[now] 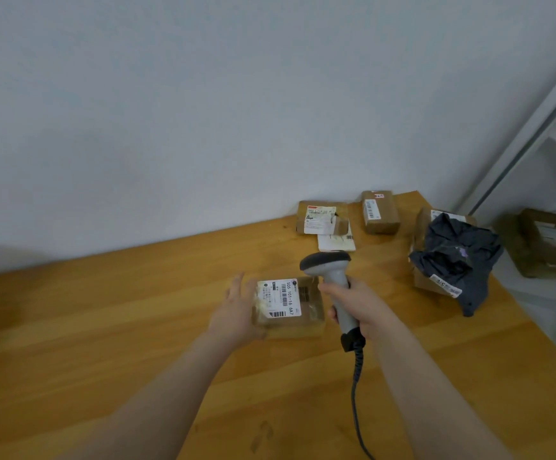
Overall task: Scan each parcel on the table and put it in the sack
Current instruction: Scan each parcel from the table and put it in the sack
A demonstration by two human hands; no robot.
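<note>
Wooden table (104,327) — white-labelled brown parcel (290,307); left hand (236,310) beside it, grip wide; right hand (364,307), grip round scanner (326,263)

- Left grip (236,313): a bare hand on a bare wrist, its edges softly blurred.
- Right grip (361,307): a bare hand too, wrist likewise uncovered.
- Left forearm (157,393) and right forearm (429,393): both bare, unclothed right down to the lower edge of the view.

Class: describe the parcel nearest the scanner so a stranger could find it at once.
Start at the wooden table, then find the left hand and right hand. Between them lies a flat brown parcel; unlike the parcels by the wall, it sits alone beside the grey scanner.
</note>
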